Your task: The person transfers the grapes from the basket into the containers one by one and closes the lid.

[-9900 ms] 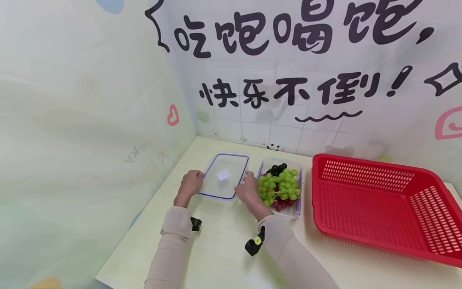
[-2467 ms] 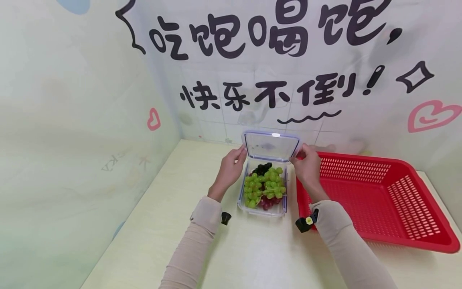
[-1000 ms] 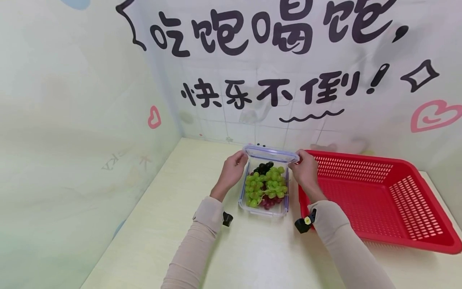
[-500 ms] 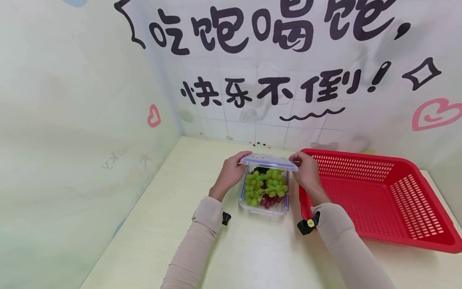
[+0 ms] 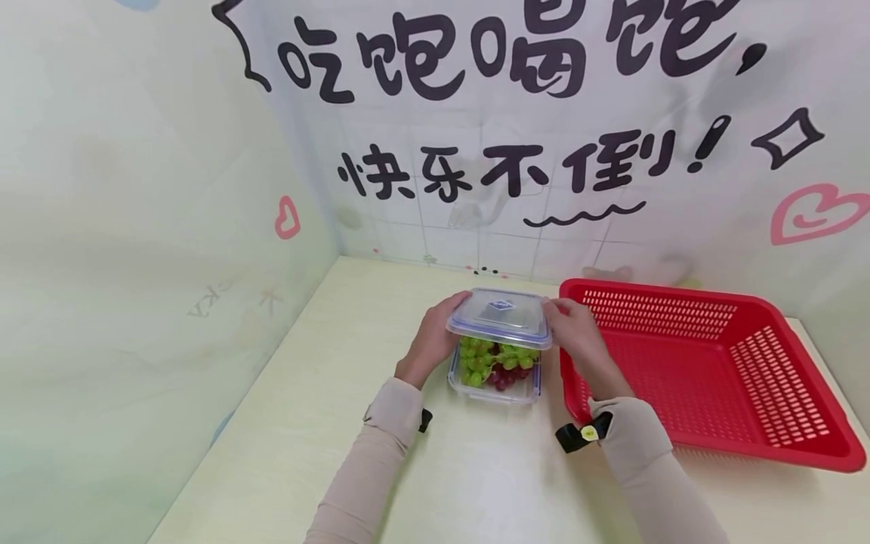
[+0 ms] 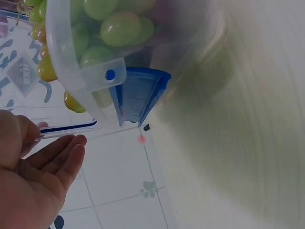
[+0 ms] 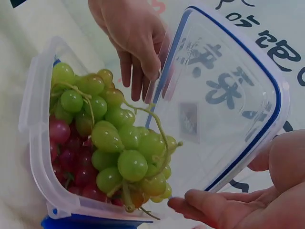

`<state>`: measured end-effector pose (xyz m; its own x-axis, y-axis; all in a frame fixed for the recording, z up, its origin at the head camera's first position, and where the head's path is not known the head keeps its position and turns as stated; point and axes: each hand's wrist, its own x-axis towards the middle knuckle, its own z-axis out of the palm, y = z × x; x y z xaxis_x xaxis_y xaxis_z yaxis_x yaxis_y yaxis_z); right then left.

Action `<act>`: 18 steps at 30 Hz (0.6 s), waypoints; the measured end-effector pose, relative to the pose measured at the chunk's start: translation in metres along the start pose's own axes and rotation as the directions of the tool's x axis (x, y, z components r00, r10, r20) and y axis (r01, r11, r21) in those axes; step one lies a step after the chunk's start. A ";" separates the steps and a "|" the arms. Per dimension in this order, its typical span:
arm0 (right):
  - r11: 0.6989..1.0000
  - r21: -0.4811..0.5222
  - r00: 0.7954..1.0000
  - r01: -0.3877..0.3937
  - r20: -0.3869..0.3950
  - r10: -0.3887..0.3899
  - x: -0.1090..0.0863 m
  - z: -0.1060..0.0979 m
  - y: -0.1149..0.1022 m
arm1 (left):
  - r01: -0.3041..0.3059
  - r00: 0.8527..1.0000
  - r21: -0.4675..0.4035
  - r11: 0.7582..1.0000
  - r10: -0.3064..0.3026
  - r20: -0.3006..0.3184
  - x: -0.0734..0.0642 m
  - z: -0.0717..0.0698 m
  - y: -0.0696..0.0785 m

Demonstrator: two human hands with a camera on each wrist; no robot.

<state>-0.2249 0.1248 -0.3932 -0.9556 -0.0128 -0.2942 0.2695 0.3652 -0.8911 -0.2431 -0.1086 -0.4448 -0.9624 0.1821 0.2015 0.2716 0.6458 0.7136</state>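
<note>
A clear lid with a blue seal (image 5: 503, 313) is tilted over the back part of a clear plastic food container (image 5: 494, 398). My left hand (image 5: 435, 336) pinches its left edge, thumb on one side and fingers on the other. On the opposite edge, my right hand (image 5: 576, 334) pinches it likewise. Green grapes (image 7: 128, 148) lie over red grapes (image 7: 76, 164) in the container, some standing above the rim. In the left wrist view a blue side latch (image 6: 138, 93) hangs unfastened. The lid's front edge is apart from the container's front rim. Dark grapes at the back are hidden.
A large red perforated basket (image 5: 680, 385) stands just right of the container, close by my right forearm. The pale table (image 5: 326, 423) runs back to a printed wall covering (image 5: 408, 242), with another wall on the left.
The lid lay on the table left of the container, then was raised upright behind it. Both hands have since tipped it forward and down over the grapes, covering the dark ones.
</note>
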 end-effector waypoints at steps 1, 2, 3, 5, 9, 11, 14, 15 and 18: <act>1.000 0.005 1.000 -0.008 0.014 0.008 -0.001 0.001 -0.001 | -0.001 1.000 0.006 1.000 0.001 0.008 -0.001 0.000 -0.001; 1.000 0.007 1.000 -0.016 0.024 0.016 -0.002 0.003 -0.001 | -0.009 1.000 0.013 1.000 0.009 0.016 -0.002 0.000 -0.002; 1.000 0.005 0.999 -0.022 0.031 0.021 -0.003 0.005 -0.001 | -0.022 1.000 0.016 1.000 0.022 0.022 -0.002 -0.001 -0.004; 1.000 0.010 0.999 -0.022 0.040 0.021 -0.004 0.009 -0.002 | -0.053 0.998 0.023 0.998 0.052 0.042 -0.003 -0.002 -0.005; 1.000 0.023 1.000 -0.018 0.026 0.017 -0.004 0.016 0.001 | -0.099 0.992 0.020 0.995 0.097 0.077 -0.005 -0.002 -0.011; 1.000 0.026 1.000 0.004 0.003 -0.004 -0.003 0.020 0.004 | -0.120 0.990 0.018 0.993 0.118 0.080 -0.006 0.000 -0.014; 0.999 0.007 0.998 0.051 -0.031 -0.051 -0.003 0.024 0.009 | -0.154 0.986 0.000 0.988 0.154 0.064 -0.007 0.003 -0.018; 0.998 -0.002 0.997 0.064 -0.039 -0.064 -0.003 0.025 0.009 | -0.165 0.985 -0.008 0.986 0.165 0.057 -0.007 0.004 -0.019; 0.996 -0.030 0.993 0.089 -0.070 -0.091 -0.003 0.028 0.011 | -0.167 0.985 -0.048 0.985 0.169 0.047 -0.008 0.005 -0.019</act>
<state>-0.2154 0.1031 -0.4116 -0.9821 0.0194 -0.1872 0.1798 0.3905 -0.9029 -0.2401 -0.1181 -0.4633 -0.9016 0.3232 0.2874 0.4279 0.5701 0.7013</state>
